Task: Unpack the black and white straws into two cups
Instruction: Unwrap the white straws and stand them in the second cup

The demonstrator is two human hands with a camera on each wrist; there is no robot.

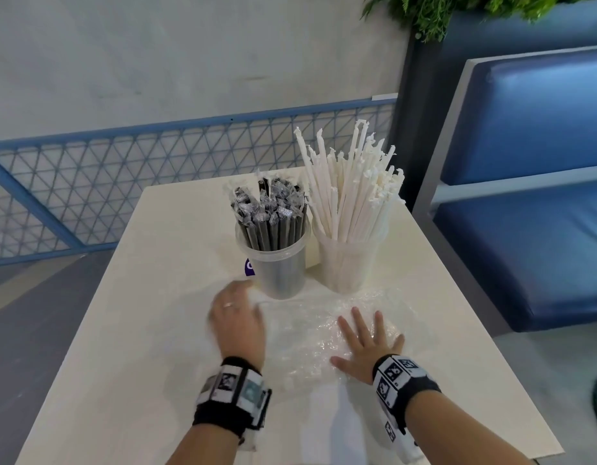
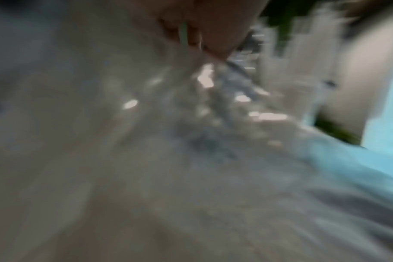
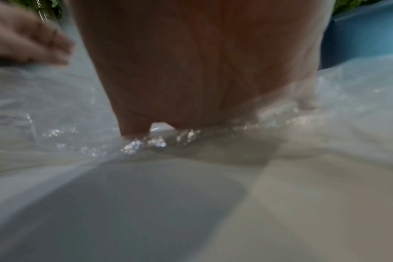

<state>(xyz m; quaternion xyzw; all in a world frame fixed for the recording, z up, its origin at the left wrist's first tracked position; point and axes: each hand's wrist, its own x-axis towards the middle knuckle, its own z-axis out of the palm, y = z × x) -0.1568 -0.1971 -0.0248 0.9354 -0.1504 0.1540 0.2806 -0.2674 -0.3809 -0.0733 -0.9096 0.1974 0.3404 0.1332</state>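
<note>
Black wrapped straws (image 1: 268, 209) stand in a clear cup (image 1: 280, 273). Just to their right, white straws (image 1: 350, 182) fill a second clear cup (image 1: 347, 266). A crumpled clear plastic bag (image 1: 310, 333) lies on the table in front of both cups. My right hand (image 1: 367, 337) presses flat on the bag with fingers spread, and its palm (image 3: 191, 70) bears down on the plastic (image 3: 56, 115) in the right wrist view. My left hand (image 1: 236, 313) is blurred at the bag's left edge near the black cup. Its fingers (image 2: 209, 31) seem to pinch the plastic (image 2: 213, 106).
The cream table (image 1: 156, 330) ends in open floor on the left. A blue padded bench (image 1: 525, 196) stands close on the right, and a blue mesh railing (image 1: 89, 182) runs behind. A small purple item (image 1: 248, 266) peeks out behind the black-straw cup.
</note>
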